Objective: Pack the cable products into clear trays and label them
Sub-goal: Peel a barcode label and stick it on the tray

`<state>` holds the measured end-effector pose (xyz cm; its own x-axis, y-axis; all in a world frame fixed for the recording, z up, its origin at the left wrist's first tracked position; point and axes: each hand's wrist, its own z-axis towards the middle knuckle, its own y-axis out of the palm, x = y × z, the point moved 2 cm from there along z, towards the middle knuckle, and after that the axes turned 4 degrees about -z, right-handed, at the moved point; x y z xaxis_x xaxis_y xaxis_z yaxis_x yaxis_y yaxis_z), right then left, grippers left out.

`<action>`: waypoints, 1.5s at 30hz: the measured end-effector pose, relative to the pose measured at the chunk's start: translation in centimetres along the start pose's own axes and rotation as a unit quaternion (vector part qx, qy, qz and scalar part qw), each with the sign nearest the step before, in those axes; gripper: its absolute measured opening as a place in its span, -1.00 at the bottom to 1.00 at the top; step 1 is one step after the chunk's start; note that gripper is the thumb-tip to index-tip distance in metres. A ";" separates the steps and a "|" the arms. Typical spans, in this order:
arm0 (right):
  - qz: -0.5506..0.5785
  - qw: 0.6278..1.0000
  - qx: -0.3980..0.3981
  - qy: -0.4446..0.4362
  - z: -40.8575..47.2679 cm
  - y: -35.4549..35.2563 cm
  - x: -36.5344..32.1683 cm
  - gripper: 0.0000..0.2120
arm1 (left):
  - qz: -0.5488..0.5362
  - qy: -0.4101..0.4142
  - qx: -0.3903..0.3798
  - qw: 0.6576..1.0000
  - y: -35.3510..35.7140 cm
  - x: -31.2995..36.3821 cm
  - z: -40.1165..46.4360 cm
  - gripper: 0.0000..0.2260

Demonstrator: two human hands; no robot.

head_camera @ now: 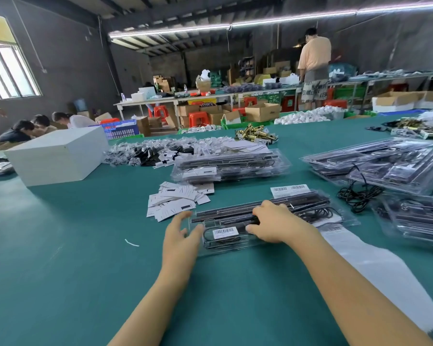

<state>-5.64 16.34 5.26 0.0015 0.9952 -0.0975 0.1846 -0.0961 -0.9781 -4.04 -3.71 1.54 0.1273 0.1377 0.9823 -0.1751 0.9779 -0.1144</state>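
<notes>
Already several filled stacks (229,164) sit upper centre; both hands, left (183,233) open, right (273,224) pressing, steady a barcoded tray (235,237), loose cables (360,193) remain

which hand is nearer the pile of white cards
Left. The left hand is just below the white cards, at the tray's left end; the right hand rests mid-tray, farther right.
</notes>
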 end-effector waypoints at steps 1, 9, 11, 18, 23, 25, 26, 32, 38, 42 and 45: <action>-0.004 1.000 -0.024 -0.005 -0.1 -0.1 0.0 -0.38 | -0.081 -0.032 0.012 0.996 -0.5 -0.1 0.2 -0.71; -0.032 0.999 -0.020 -0.002 -1.3 0.3 -1.1 -0.17 | -0.511 -0.230 0.020 0.828 -3.2 -0.6 2.0 -0.69; -0.037 0.999 0.029 0.013 -1.3 0.1 -1.5 -0.26 | -0.583 -0.232 -0.007 0.779 -3.2 -0.3 1.9 -0.69; -0.034 0.992 0.120 0.029 -1.3 -0.7 -1.7 -0.63 | -0.658 -0.195 -0.071 0.723 -2.9 0.1 1.8 -0.58; -0.035 0.953 0.301 0.002 -1.6 -2.8 -0.8 -0.88 | -0.615 -0.192 -0.103 0.758 -2.6 -0.2 1.9 -0.61; -0.017 0.932 0.362 -0.011 -1.8 -3.6 0.2 -0.80 | -0.591 -0.193 -0.121 0.774 -2.3 -0.3 1.9 -0.61; 0.000 0.918 0.397 -0.019 -1.9 -3.9 0.7 -0.78 | -0.579 -0.196 -0.128 0.781 -2.2 -0.3 2.0 -0.62; 0.359 0.763 0.524 -0.120 -3.1 -7.1 3.3 -0.83 | -0.529 -0.216 -0.157 0.805 -1.6 -0.8 2.0 -0.56; 0.760 0.528 0.379 -0.013 -1.6 -5.0 7.6 -0.87 | -0.513 -0.225 -0.141 0.816 -1.9 -1.1 2.1 -0.59; 0.877 0.417 0.225 0.084 0.3 -1.3 9.6 -0.75 | -0.493 -0.225 -0.138 0.829 -1.4 -1.0 2.1 -0.56; 0.919 0.356 0.140 0.096 1.1 0.8 8.4 -0.77 | -0.457 -0.221 -0.128 0.852 -1.0 -1.1 2.2 -0.52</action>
<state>-6.58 24.62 3.46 -0.0603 -0.7734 -0.6311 -0.4072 -0.5582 0.7229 -6.15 -5.16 0.93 -0.2940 -0.7173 0.6317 0.0250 0.6549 0.7553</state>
